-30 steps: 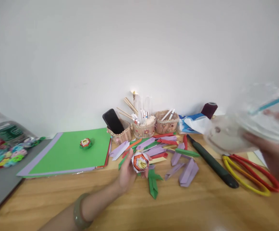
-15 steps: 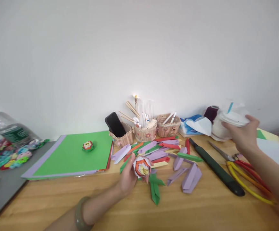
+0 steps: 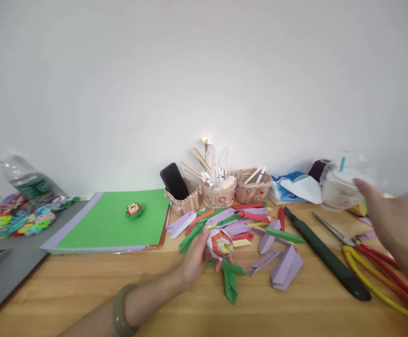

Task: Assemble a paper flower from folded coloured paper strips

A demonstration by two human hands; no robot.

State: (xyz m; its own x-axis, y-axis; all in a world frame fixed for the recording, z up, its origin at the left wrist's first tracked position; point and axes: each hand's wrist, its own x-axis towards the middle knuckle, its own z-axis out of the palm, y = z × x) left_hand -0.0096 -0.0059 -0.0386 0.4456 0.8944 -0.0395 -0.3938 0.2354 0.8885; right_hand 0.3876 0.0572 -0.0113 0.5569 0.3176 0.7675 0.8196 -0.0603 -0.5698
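My left hand (image 3: 197, 256) is closed around a folded paper flower (image 3: 219, 243) of orange, white and yellow, just above the wooden table (image 3: 84, 295). Around it lie several folded paper strips (image 3: 281, 262) in purple, green and red. My right hand (image 3: 393, 220) hovers at the right with fingers spread and nothing in it, a little in front of a clear plastic cup (image 3: 339, 189) with a lid and a blue straw that stands on the table.
A green paper stack (image 3: 108, 224) carries a small paper flower (image 3: 134, 209). Three small baskets (image 3: 221, 194) hold a phone (image 3: 174, 181), sticks and pens. A dark cutter (image 3: 326, 260), scissors (image 3: 375, 262), a tissue pack (image 3: 295, 186), a bottle (image 3: 31, 185) and colourful flowers (image 3: 17, 220) lie around.
My right hand set the plastic cup down at the back right and let go, drawing back open. The left hand kept hold of the paper flower and turned it slightly.
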